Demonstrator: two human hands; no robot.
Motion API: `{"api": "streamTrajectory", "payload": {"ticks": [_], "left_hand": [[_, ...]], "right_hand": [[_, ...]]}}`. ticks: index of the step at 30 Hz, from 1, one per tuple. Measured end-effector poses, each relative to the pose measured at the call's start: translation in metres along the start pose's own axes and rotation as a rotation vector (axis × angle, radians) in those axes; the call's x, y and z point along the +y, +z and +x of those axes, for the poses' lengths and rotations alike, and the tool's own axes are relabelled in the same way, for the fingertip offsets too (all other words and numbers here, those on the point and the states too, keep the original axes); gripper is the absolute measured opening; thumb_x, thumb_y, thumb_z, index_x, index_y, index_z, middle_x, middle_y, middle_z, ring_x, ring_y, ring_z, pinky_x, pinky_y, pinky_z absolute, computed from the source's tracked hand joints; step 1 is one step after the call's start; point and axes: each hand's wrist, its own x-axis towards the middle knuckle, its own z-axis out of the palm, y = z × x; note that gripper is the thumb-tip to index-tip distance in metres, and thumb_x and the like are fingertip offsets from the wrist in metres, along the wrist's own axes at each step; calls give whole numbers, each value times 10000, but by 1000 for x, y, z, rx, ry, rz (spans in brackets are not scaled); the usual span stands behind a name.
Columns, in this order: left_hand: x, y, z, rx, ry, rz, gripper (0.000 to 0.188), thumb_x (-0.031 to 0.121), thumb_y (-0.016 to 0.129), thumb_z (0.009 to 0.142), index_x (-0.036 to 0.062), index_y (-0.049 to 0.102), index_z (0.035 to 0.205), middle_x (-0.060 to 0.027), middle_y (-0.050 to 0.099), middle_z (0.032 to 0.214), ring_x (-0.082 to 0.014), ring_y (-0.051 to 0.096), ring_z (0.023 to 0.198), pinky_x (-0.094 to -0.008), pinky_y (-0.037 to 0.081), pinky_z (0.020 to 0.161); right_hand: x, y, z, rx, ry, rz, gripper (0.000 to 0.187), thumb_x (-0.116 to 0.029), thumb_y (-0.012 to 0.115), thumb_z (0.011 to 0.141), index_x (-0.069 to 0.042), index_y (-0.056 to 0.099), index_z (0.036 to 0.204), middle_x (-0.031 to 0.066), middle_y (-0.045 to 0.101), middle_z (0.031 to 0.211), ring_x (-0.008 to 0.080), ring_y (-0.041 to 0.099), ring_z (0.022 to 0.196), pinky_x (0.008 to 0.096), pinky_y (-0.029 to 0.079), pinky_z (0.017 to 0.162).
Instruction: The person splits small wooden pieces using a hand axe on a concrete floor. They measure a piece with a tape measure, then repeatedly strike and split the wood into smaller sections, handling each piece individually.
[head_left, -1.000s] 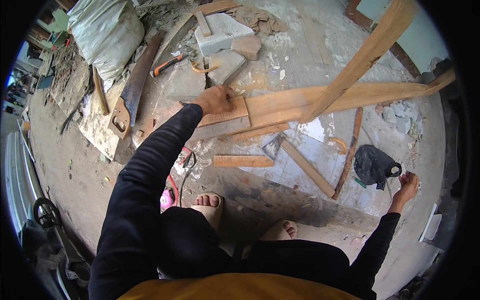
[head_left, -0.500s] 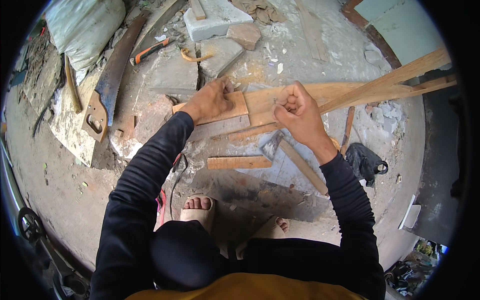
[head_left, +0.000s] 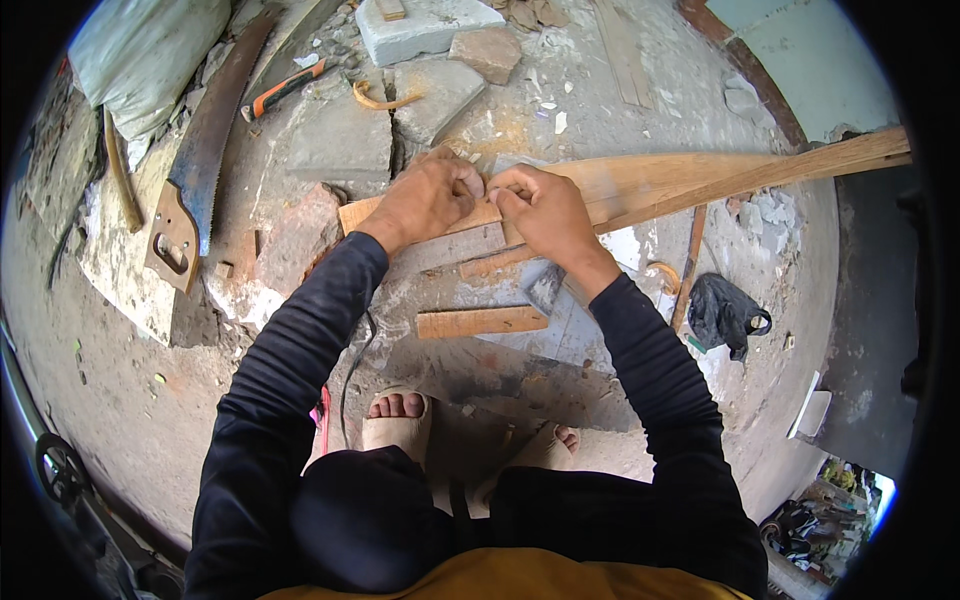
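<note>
My left hand (head_left: 428, 197) lies over a short wooden board (head_left: 447, 226), fingers curled and closed at its far edge, pressing it onto a longer plank (head_left: 625, 178). Close beside those fingertips, my right hand (head_left: 550, 212) is closed in a pinch above the board's right end. The pinched thing is mostly hidden now; half a second ago it looked like a small thin nail. Nearer to me, a hatchet (head_left: 543, 286) lies with its head showing and its handle mostly covered by my right forearm. A short wood strip (head_left: 480, 322) lies beside it.
A handsaw (head_left: 205, 165), an orange-and-black knife (head_left: 283, 90) and a white sack (head_left: 145, 60) lie at the left. Broken concrete slabs (head_left: 340, 135) stand beyond my hands. A long timber (head_left: 760, 175) slants off rightward, near a black plastic bag (head_left: 725, 310).
My right hand has moved left and slightly down, still pinched, until it is beside my left fingertips. The slanting timber has swung lower at the right. My right forearm now covers the hatchet handle.
</note>
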Motion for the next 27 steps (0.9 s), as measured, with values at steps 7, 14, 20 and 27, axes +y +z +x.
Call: {"api": "streamTrajectory", "payload": {"ticks": [7, 14, 20, 27], "left_hand": [[5, 7, -6, 74, -8, 93, 171, 89, 753, 873, 79, 783, 1041, -174, 648, 1142, -377, 655, 1125, -453, 540, 997], [1, 12, -8, 82, -10, 64, 154, 74, 751, 873, 55, 786, 1022, -165, 660, 1106, -355, 668, 1096, -440, 542, 979], [-3, 12, -4, 90, 6, 71, 147, 120, 780, 875, 63, 797, 1009, -170, 691, 1134, -364, 674, 1097, -435, 542, 985], [-5, 19, -8, 124, -28, 2, 170, 236, 843, 855, 118, 823, 976, -145, 723, 1166, -382, 650, 1213, -474, 501, 1055]], "right_hand": [[-12, 0, -5, 21, -66, -84, 196, -237, 712, 981, -86, 788, 1081, 141, 772, 893, 314, 722, 805, 417, 551, 754], [-7, 3, -7, 44, -126, -116, 211, -245, 721, 980, -83, 791, 1095, 138, 747, 836, 274, 700, 734, 396, 534, 713], [-6, 8, -8, 73, -224, -189, 183, -234, 713, 965, -95, 778, 1064, 148, 760, 885, 352, 721, 791, 436, 549, 737], [-6, 12, -11, 123, -307, -274, 165, -231, 694, 959, -104, 761, 1039, 163, 763, 933, 388, 729, 848, 451, 555, 756]]}}
